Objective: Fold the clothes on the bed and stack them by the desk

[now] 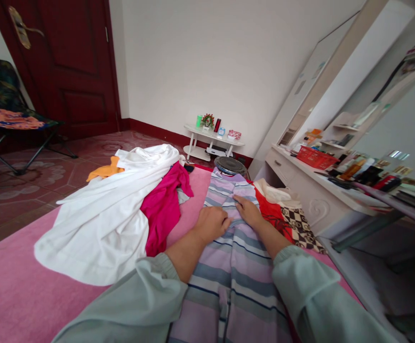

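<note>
A lilac and grey striped garment lies stretched lengthwise in front of me on a pink bedspread. A lengthwise line runs down its middle, with a short placket-like strip near the bottom. My left hand rests on it with the fingers curled in, closed on the cloth. Just right of it and a little farther off, my right hand pinches the fabric near the middle, its forefinger pointing forward. Both fingertips are partly hidden.
A heap of white cloth, magenta cloth and orange cloth lies left. At right are red cloth and patterned cloth, beside a cluttered dressing table. A round dark-lidded thing stands beyond the bed.
</note>
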Demonstrator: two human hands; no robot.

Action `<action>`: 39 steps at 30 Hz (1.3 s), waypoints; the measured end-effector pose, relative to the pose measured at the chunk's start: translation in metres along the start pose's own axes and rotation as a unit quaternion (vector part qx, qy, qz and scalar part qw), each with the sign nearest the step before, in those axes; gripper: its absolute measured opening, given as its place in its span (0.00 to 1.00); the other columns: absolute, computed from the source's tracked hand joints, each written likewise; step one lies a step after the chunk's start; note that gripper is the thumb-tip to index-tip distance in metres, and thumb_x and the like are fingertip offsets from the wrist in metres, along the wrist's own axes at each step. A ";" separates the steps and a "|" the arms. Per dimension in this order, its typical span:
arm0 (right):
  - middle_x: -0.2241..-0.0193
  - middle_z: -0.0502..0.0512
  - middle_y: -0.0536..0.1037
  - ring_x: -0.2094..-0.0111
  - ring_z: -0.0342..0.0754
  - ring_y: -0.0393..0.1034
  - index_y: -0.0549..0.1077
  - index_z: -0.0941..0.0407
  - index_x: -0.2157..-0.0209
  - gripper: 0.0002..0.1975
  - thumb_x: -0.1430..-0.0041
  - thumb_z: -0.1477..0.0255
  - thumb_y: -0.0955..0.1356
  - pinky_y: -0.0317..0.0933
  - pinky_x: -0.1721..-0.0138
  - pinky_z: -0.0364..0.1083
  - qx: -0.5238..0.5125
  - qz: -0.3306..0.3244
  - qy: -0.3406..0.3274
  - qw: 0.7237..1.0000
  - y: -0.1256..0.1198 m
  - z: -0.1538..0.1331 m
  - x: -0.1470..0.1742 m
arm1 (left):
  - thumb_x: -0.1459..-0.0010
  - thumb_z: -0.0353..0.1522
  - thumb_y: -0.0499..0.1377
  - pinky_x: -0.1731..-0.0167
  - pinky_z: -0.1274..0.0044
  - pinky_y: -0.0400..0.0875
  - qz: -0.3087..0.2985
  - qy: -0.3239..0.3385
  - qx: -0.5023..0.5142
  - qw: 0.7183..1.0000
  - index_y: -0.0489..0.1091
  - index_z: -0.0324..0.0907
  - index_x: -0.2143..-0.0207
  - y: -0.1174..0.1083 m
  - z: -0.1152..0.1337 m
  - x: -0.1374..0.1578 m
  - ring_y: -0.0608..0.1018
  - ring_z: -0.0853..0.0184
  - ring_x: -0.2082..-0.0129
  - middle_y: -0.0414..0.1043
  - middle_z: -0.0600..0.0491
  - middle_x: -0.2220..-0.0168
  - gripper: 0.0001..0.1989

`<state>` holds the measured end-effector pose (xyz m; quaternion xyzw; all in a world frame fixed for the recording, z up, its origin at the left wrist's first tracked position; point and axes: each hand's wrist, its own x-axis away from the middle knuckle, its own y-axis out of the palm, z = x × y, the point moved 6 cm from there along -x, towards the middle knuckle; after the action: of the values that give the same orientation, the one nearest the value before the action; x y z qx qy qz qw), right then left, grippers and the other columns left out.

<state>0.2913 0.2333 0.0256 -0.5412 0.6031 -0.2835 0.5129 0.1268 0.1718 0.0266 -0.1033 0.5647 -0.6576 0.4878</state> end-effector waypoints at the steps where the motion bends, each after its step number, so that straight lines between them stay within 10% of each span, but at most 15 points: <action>1: 0.49 0.56 0.74 0.47 0.49 0.66 0.73 0.56 0.53 0.17 0.42 0.73 0.61 0.56 0.45 0.48 0.009 -0.016 -0.006 1.000 0.004 -0.001 0.000 | 0.39 0.43 0.51 0.68 0.74 0.65 -0.010 -0.010 -0.002 1.000 0.75 0.43 0.70 0.003 -0.002 0.000 0.77 0.61 0.67 0.76 0.49 0.68 0.18; 10: 0.36 0.59 0.53 0.35 0.55 0.44 0.57 0.53 0.38 0.26 0.36 0.60 0.57 0.44 0.40 0.62 0.085 -0.133 -0.028 0.987 0.015 -0.006 0.027 | 0.48 0.43 0.59 0.67 0.76 0.65 -0.043 -0.085 0.058 0.994 0.74 0.45 0.71 0.007 -0.013 0.000 0.76 0.62 0.65 0.77 0.53 0.68 0.12; 20: 0.49 0.61 0.72 0.47 0.52 0.65 0.74 0.56 0.55 0.16 0.39 0.65 0.62 0.56 0.44 0.53 -0.070 0.028 -0.027 0.997 -0.067 -0.024 0.151 | 0.43 0.46 0.53 0.67 0.78 0.65 -0.033 -0.088 0.113 0.989 0.73 0.41 0.67 0.010 -0.021 0.003 0.74 0.65 0.66 0.74 0.52 0.67 0.18; 31: 0.65 0.55 0.75 0.61 0.49 0.69 0.73 0.51 0.61 0.07 0.40 0.67 0.65 0.63 0.59 0.47 -0.143 -0.045 -0.056 0.987 -0.110 -0.110 0.292 | 0.52 0.27 0.62 0.51 0.75 0.65 -0.077 0.053 0.196 0.976 0.71 0.42 0.54 -0.037 0.019 0.055 0.72 0.64 0.53 0.69 0.49 0.53 0.20; 39: 0.64 0.55 0.74 0.62 0.50 0.67 0.73 0.51 0.60 0.09 0.45 0.68 0.68 0.60 0.58 0.49 -0.050 -0.104 -0.091 0.989 -0.105 -0.131 0.318 | 0.50 0.38 0.65 0.54 0.75 0.64 -0.226 0.239 0.282 0.901 0.74 0.46 0.56 -0.078 0.095 0.155 0.72 0.64 0.56 0.71 0.50 0.56 0.18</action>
<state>0.2431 -0.1212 0.0617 -0.6495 0.5079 -0.2540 0.5056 0.0730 -0.0150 0.0606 0.0746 0.4165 -0.8870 0.1849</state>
